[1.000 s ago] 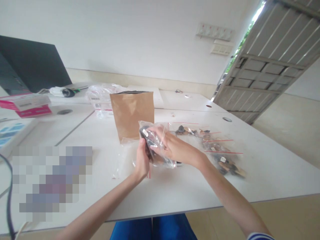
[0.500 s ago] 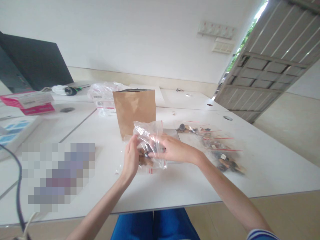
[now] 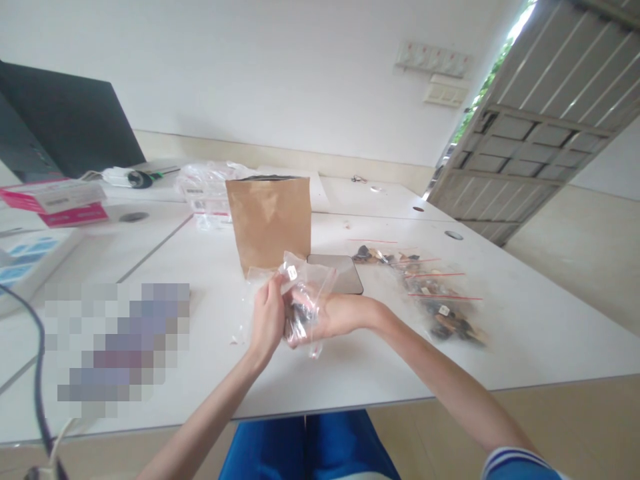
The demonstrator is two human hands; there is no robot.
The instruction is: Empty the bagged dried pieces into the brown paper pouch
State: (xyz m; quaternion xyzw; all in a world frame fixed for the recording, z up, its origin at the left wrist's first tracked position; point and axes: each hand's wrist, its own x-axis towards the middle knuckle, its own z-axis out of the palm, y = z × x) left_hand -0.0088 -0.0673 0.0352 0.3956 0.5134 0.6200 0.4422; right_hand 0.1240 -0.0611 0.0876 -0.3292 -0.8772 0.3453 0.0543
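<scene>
Between my hands is a clear zip bag with dark, dried-looking pieces in it and a small white label near its top. My left hand pinches the bag's left side. Under and behind its right side lies my right hand, with fingers partly hidden by the plastic. Just beyond stands an upright brown paper pouch, its top edge parted. A flat grey metal-topped device sits right of the pouch, partly covered by the bag and my right hand. More clear plastic shows left of my left hand.
Several filled zip bags with red seal lines lie in an overlapping row to the right. Plastic-wrapped boxes, pink boxes and a black monitor stand at the back left. A dark cable runs along the left.
The zip bag has turned and dropped slightly, bringing its white label into view. My right hand has shifted from the bag's front to beneath it, uncovering more of the grey device.
</scene>
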